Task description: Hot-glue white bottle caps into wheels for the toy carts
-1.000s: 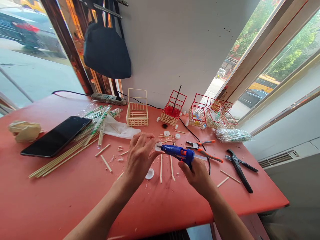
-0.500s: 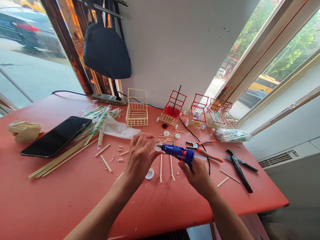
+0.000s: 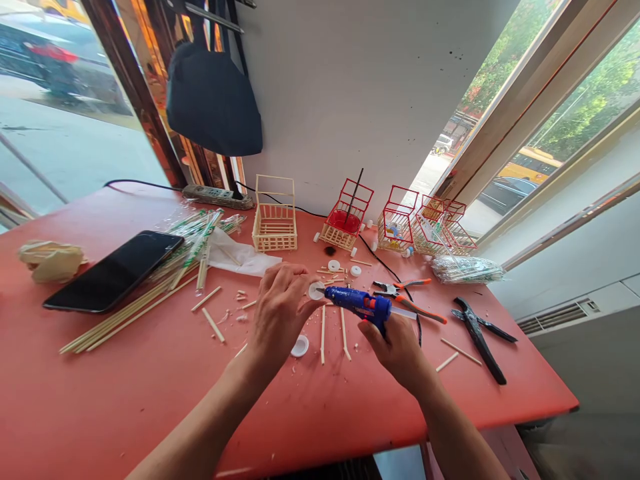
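My right hand (image 3: 397,343) grips a blue hot glue gun (image 3: 357,302) with a clear glue stick (image 3: 404,313) poking from its back. The gun's nozzle points left and meets a small round white bottle cap (image 3: 315,291). Between thumb and fingers, my left hand (image 3: 285,303) pinches that cap. Below the hands, another white cap (image 3: 300,346) lies on the red table (image 3: 165,400), beside two thin wooden sticks (image 3: 323,337). Two white discs (image 3: 355,271) with a hole rest beyond the gun.
Small stick-built carts (image 3: 275,227) stand along the wall, some painted red. Orange-handled pliers (image 3: 420,310) and a black-handled cutter (image 3: 483,340) lie at right. A phone (image 3: 115,270), bundled skewers (image 3: 135,313) and a power strip (image 3: 216,196) are at left. A black cord crosses behind the pliers.
Almost nothing differs. The view has shifted very slightly; both hands, the glue gun and the cap keep their places against each other.
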Demonstrator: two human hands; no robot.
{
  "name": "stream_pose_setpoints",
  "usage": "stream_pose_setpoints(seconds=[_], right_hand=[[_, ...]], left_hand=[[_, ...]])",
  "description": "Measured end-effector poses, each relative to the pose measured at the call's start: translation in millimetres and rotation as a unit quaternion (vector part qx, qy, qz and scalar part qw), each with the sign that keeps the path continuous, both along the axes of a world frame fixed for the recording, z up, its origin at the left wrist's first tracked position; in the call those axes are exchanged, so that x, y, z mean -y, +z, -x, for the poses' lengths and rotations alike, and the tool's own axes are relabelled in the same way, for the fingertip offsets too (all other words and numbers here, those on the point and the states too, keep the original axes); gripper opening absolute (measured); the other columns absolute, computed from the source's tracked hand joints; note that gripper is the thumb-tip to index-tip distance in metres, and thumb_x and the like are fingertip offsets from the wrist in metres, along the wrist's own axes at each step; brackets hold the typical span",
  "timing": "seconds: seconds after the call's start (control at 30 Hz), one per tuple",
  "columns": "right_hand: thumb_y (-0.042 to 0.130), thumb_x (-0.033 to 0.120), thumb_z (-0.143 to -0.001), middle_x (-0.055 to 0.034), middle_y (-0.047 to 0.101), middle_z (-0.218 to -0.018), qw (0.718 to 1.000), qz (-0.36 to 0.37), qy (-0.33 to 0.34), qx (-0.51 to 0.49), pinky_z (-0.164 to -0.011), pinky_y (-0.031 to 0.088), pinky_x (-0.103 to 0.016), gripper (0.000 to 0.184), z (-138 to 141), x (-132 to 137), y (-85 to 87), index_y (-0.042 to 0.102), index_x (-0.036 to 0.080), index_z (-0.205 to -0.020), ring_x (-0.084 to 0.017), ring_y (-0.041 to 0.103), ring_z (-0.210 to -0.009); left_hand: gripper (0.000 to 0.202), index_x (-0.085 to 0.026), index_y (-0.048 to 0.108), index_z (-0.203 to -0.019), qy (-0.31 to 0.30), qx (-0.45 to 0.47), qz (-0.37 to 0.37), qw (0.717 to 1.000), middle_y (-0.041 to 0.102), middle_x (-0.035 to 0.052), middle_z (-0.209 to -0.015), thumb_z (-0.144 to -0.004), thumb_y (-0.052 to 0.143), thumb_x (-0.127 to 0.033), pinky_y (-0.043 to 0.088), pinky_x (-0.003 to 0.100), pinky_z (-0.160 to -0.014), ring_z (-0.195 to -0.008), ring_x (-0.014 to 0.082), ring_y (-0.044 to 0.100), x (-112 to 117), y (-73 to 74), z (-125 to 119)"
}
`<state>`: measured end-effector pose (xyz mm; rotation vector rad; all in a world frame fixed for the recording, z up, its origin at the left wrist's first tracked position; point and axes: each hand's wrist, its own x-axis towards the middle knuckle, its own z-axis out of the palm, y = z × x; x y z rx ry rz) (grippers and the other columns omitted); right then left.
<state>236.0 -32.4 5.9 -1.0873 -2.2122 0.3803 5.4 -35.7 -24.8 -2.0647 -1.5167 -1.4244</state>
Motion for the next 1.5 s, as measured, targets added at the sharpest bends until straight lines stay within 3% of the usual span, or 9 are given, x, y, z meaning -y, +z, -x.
stream_pose_setpoints(seconds=[0.57,1.2,1.5], right_hand=[[0.052,0.036,-0.1,0.0047,0.042,-0.053,1.0,0.017,0.005,-0.014,-0.048,0.021,-0.027,0.034,2.7,1.8,4.7,0.044,0.023,-0.07,-0.013,0.038,-0.046],[0.05,0.043,-0.102,0.0049,0.04,-0.052,1.0,0.03,-0.009,-0.002,-0.048,0.022,-0.027,0.039,2.3,1.8,6.0,0.042,0.024,-0.069,-0.013,0.037,-0.046],[0.049,0.044,-0.102,0.0047,0.038,-0.053,1.0,0.027,-0.014,-0.001,-0.048,0.024,-0.028,0.04,1.6,3.3,7.3,0.039,0.024,-0.068,-0.013,0.036,-0.047]], left_hand=[[0.021,-0.015,0.07,-0.107,0.0,0.005,-0.001,1.0,0.069,0.0117,-0.108,-0.089,0.079,-0.019,0.054,0.046,-0.093,-0.106,0.0315,0.06,-0.1,0.1,-0.4],[0.019,-0.021,0.067,-0.109,-0.004,0.013,0.008,1.0,0.068,0.0093,-0.11,-0.093,0.077,-0.023,0.055,0.045,-0.094,-0.107,0.03,0.062,0.1,-1.7,-0.3],[0.016,-0.018,0.069,-0.107,-0.004,0.015,0.015,1.0,0.069,0.0112,-0.109,-0.094,0.075,-0.022,0.054,0.045,-0.094,-0.106,0.0295,0.06,0.4,-0.8,0.6]])
